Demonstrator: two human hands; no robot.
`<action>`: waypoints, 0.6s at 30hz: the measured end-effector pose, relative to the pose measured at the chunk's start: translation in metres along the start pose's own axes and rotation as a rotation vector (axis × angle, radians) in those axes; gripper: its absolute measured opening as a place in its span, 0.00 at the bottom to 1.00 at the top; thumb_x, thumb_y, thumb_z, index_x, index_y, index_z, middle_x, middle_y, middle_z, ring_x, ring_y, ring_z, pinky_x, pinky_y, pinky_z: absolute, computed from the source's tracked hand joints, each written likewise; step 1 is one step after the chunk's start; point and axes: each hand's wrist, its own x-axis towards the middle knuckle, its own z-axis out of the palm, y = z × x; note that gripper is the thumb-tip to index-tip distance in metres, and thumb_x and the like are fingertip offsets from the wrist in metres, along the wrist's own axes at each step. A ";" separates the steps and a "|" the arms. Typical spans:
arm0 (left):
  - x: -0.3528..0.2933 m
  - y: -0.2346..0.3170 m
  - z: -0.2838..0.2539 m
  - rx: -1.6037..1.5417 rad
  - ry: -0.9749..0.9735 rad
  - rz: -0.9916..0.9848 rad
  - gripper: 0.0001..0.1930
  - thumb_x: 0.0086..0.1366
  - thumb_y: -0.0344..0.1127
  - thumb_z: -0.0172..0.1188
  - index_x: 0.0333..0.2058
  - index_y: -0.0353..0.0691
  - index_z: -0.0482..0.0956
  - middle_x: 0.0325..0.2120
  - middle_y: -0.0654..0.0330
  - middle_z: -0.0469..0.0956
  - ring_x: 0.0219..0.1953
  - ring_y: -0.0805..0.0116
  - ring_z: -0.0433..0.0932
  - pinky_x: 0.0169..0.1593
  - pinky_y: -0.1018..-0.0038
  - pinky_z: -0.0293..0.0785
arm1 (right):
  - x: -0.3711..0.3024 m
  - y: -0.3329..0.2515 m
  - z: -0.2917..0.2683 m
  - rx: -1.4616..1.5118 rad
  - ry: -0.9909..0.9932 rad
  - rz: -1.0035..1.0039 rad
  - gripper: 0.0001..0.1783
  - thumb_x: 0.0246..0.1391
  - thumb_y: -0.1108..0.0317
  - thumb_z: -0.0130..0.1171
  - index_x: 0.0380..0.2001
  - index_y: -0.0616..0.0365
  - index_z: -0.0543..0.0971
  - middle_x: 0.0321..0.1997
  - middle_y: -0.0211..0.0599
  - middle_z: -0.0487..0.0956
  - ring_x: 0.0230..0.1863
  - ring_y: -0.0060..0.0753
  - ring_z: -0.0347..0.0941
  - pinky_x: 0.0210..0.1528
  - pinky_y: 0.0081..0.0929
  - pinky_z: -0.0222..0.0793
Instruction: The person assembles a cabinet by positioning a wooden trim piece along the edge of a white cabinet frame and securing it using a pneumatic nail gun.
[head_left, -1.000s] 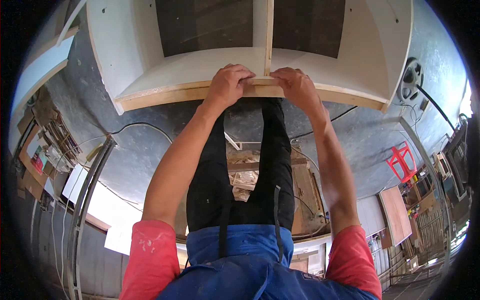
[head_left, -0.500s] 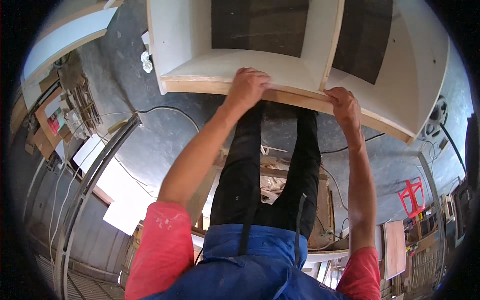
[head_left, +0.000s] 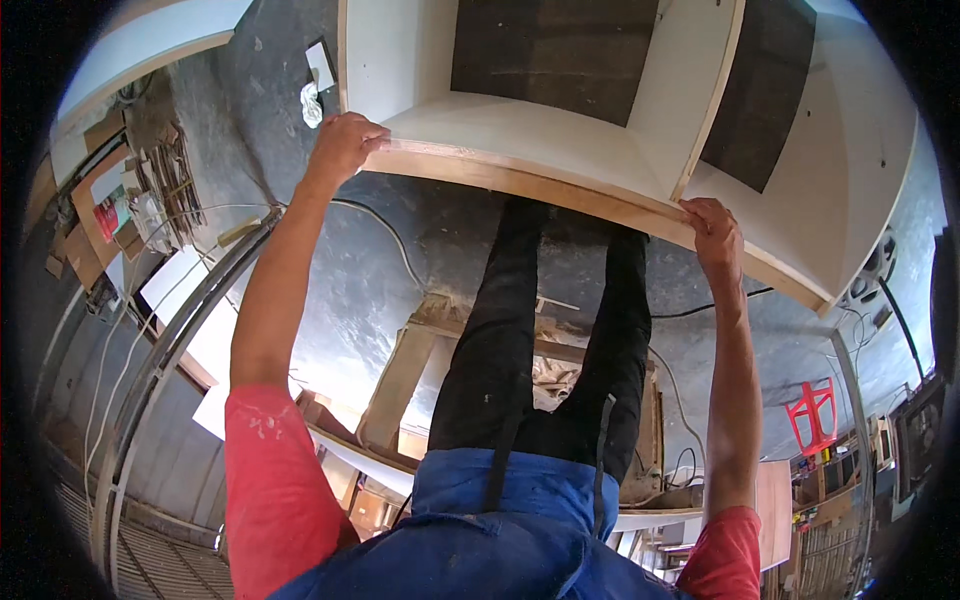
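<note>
In front of me is a white cabinet carcass (head_left: 540,120) with an upright divider (head_left: 708,100) and dark openings at its back. A bare wooden strip (head_left: 520,182) runs along its near edge. My left hand (head_left: 347,152) is closed over the strip's left end, at the cabinet's corner, with the fingers curled over the top. My right hand (head_left: 716,236) is closed on the same edge, just right of where the divider meets it. The thumbs and undersides of the grip are mostly hidden.
A metal frame (head_left: 165,370) stands to my left, with wood scraps (head_left: 165,185) beyond it. A red plastic stool (head_left: 812,415) is at the right. Crumpled white material (head_left: 311,105) lies by the cabinet's left side. A cable (head_left: 395,240) crosses the grey floor, and a wooden frame (head_left: 400,375) stands near my legs.
My left hand has slid left along the strip from near its middle to its left end. My right hand stays on the edge near the divider. The view has shifted slightly.
</note>
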 end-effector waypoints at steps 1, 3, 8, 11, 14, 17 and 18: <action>0.000 -0.002 0.001 0.023 0.003 0.026 0.11 0.64 0.45 0.65 0.40 0.49 0.90 0.36 0.62 0.86 0.47 0.60 0.80 0.55 0.57 0.66 | 0.000 0.001 0.001 -0.002 -0.003 -0.005 0.11 0.58 0.71 0.62 0.43 0.51 0.87 0.45 0.36 0.84 0.48 0.47 0.80 0.51 0.40 0.74; -0.001 -0.003 0.002 0.044 0.008 0.053 0.13 0.64 0.47 0.64 0.40 0.48 0.90 0.37 0.61 0.86 0.47 0.60 0.80 0.54 0.58 0.66 | 0.000 0.002 0.002 -0.003 -0.007 0.027 0.11 0.58 0.71 0.63 0.43 0.51 0.87 0.45 0.37 0.84 0.48 0.47 0.80 0.51 0.40 0.74; 0.002 0.003 -0.005 0.004 -0.011 0.053 0.13 0.62 0.48 0.66 0.39 0.48 0.90 0.34 0.62 0.85 0.48 0.61 0.79 0.54 0.59 0.64 | 0.001 0.003 0.002 -0.011 -0.013 0.008 0.10 0.57 0.71 0.63 0.42 0.53 0.87 0.46 0.38 0.84 0.48 0.48 0.80 0.52 0.40 0.75; 0.001 0.001 -0.004 0.068 -0.008 0.044 0.13 0.63 0.48 0.65 0.38 0.49 0.90 0.37 0.64 0.86 0.51 0.62 0.78 0.58 0.58 0.63 | 0.002 0.002 0.001 -0.030 -0.016 -0.010 0.11 0.57 0.72 0.62 0.42 0.54 0.87 0.46 0.39 0.84 0.48 0.48 0.80 0.52 0.39 0.75; -0.007 -0.004 0.010 0.155 0.194 0.124 0.12 0.62 0.50 0.65 0.33 0.51 0.91 0.36 0.68 0.87 0.53 0.65 0.77 0.63 0.57 0.60 | 0.002 -0.001 0.001 -0.009 -0.013 0.005 0.11 0.57 0.73 0.62 0.42 0.54 0.87 0.46 0.39 0.84 0.48 0.48 0.80 0.52 0.39 0.75; -0.009 -0.001 0.015 0.121 0.198 0.095 0.14 0.62 0.51 0.65 0.35 0.50 0.91 0.38 0.67 0.87 0.57 0.65 0.75 0.65 0.55 0.58 | -0.001 0.000 0.000 0.001 -0.002 0.025 0.11 0.57 0.73 0.61 0.42 0.55 0.87 0.46 0.39 0.84 0.49 0.47 0.80 0.52 0.39 0.75; -0.010 -0.003 0.015 0.119 0.198 0.098 0.14 0.62 0.51 0.65 0.35 0.50 0.91 0.38 0.67 0.87 0.57 0.65 0.75 0.65 0.55 0.58 | -0.001 -0.003 0.001 0.010 0.005 0.020 0.11 0.57 0.73 0.61 0.42 0.55 0.87 0.46 0.39 0.84 0.49 0.47 0.80 0.52 0.39 0.75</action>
